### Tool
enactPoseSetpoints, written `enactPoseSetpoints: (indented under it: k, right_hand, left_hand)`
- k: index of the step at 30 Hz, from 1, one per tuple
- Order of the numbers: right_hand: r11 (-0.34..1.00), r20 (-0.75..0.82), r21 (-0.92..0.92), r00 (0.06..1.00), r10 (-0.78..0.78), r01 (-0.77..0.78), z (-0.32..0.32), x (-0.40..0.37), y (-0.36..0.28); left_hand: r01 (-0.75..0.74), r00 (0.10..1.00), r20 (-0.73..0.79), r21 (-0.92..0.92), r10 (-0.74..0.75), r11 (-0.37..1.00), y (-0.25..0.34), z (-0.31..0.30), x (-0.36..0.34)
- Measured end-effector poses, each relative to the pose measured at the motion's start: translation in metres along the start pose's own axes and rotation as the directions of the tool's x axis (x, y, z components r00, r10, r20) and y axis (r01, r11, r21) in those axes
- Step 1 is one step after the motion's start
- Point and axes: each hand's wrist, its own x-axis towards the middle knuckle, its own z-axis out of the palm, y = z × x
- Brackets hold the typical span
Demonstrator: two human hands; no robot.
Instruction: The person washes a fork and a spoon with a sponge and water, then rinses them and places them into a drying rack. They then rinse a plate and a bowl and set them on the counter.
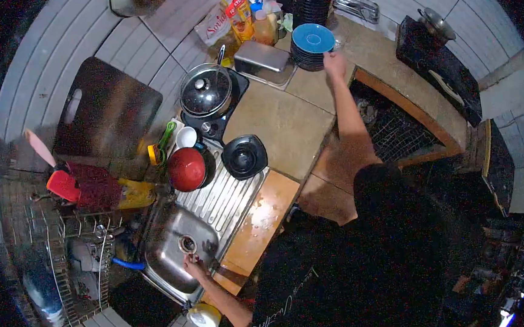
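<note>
At the back counter, my right hand (335,66) is closed on the near right rim of a blue plate (314,36). That plate lies on top of a stack of dark plates (307,59). Down at the left, my left hand (194,266) hangs over the steel sink (174,258), close to the drain (187,244). Its fingers are curled together; whatever they may hold is too small to make out.
Black square dishes (244,157) and a red bowl (187,169) stand on the drainboard (224,193). Behind them are a glass-lidded pan (205,91) and a metal box (262,57). A wire rack (48,239) is left of the sink; a grill grate (393,124) sits right.
</note>
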Motion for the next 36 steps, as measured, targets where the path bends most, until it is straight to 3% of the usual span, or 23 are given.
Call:
enactPoseSetpoints:
  k: [3, 5, 6, 8, 11, 15, 17, 18, 20, 21, 22, 23, 26, 28, 29, 31, 33, 36]
  right_hand:
    - [0.994, -0.048, -0.109, 0.999, -0.016, 0.01, 0.009, 0.041, 0.013]
    - [0.901, 0.09, -0.35, 0.948, 0.304, -0.256, 0.015, 0.062, 0.013]
    - [0.903, 0.116, -0.355, 0.947, 0.299, -0.242, 0.019, 0.069, 0.021]
    - [0.893, 0.022, -0.399, 0.972, 0.234, -0.206, 0.031, 0.08, 0.035]
    - [0.888, 0.077, -0.434, 0.976, 0.205, -0.153, -0.002, 0.054, -0.018]
    - [0.858, 0.151, -0.506, 0.969, 0.195, -0.094, 0.003, 0.073, -0.006]
    - [0.8, 0.234, -0.58, 0.909, 0.344, -0.154, 0.016, 0.094, 0.006]
    - [0.801, 0.236, -0.58, 0.911, 0.338, -0.147, 0.02, 0.094, 0.006]
    - [0.815, 0.029, -0.541, 0.964, 0.265, -0.207, 0.018, 0.088, 0.005]
    - [0.814, 0.015, -0.541, 0.965, 0.261, -0.212, 0.01, 0.08, -0.007]
    - [0.825, 0.07, -0.515, 0.947, 0.313, -0.234, -0.003, 0.068, -0.032]
    - [0.834, 0.129, -0.488, 0.924, 0.359, -0.256, -0.012, 0.065, -0.045]
    - [0.834, 0.143, -0.536, 0.959, 0.246, -0.135, 0.03, 0.11, 0.033]
    - [0.823, 0.2, -0.557, 0.943, 0.266, -0.114, 0.014, 0.101, 0.008]
    - [0.82, 0.191, -0.555, 0.939, 0.286, -0.137, 0.01, 0.097, -0.002]
    - [0.815, 0.176, -0.555, 0.935, 0.308, -0.164, -0.001, 0.09, -0.019]
    - [0.84, 0.278, -0.535, 0.921, 0.274, -0.088, -0.01, 0.088, -0.027]
    - [0.794, 0.326, -0.608, 0.902, 0.284, -0.03, 0.028, 0.135, 0.039]
  left_hand:
    - [-0.039, 0.998, 0.045, 0.012, 0.038, 0.999, -0.007, 0.0, 0.004]
    - [-0.024, 1.0, 0.013, 0.0, 0.024, 1.0, -0.011, 0.004, 0.009]
    - [-0.019, 1.0, 0.009, -0.039, 0.019, 0.999, -0.023, -0.001, 0.025]
    - [0.014, 1.0, 0.008, 0.006, -0.014, 1.0, -0.004, 0.013, 0.004]
    - [0.03, 1.0, -0.001, 0.024, -0.03, 0.999, 0.005, 0.026, -0.004]
    - [-0.012, 1.0, -0.017, 0.03, 0.013, 0.999, 0.004, 0.017, 0.0]
    - [-0.064, 0.997, -0.032, 0.064, 0.066, 0.996, -0.002, 0.01, 0.006]
    - [-0.062, 0.997, -0.035, 0.058, 0.064, 0.996, -0.004, 0.007, 0.006]
    - [-0.06, 0.998, -0.011, -0.032, 0.059, 0.998, -0.009, 0.003, 0.004]
    - [-0.044, 0.999, -0.016, -0.005, 0.044, 0.999, -0.006, 0.004, 0.0]
    - [-0.092, 0.996, -0.012, -0.068, 0.091, 0.993, -0.027, -0.012, 0.023]
    - [-0.046, 0.999, -0.002, -0.053, 0.046, 0.998, -0.019, -0.007, 0.012]
    - [-0.007, 1.0, -0.006, -0.042, 0.007, 0.999, -0.026, -0.017, 0.016]
    - [0.023, 0.998, -0.066, -0.018, -0.024, 1.0, -0.04, -0.028, 0.024]
    - [-0.056, 0.993, -0.103, -0.058, 0.05, 0.997, -0.037, -0.018, 0.014]
    - [-0.073, 0.994, -0.085, -0.037, 0.07, 0.997, -0.039, -0.016, 0.009]
    - [-0.093, 0.994, -0.067, -0.019, 0.091, 0.996, -0.038, -0.011, 0.003]
    - [-0.053, 0.996, -0.065, 0.007, 0.053, 0.999, -0.027, -0.001, -0.014]
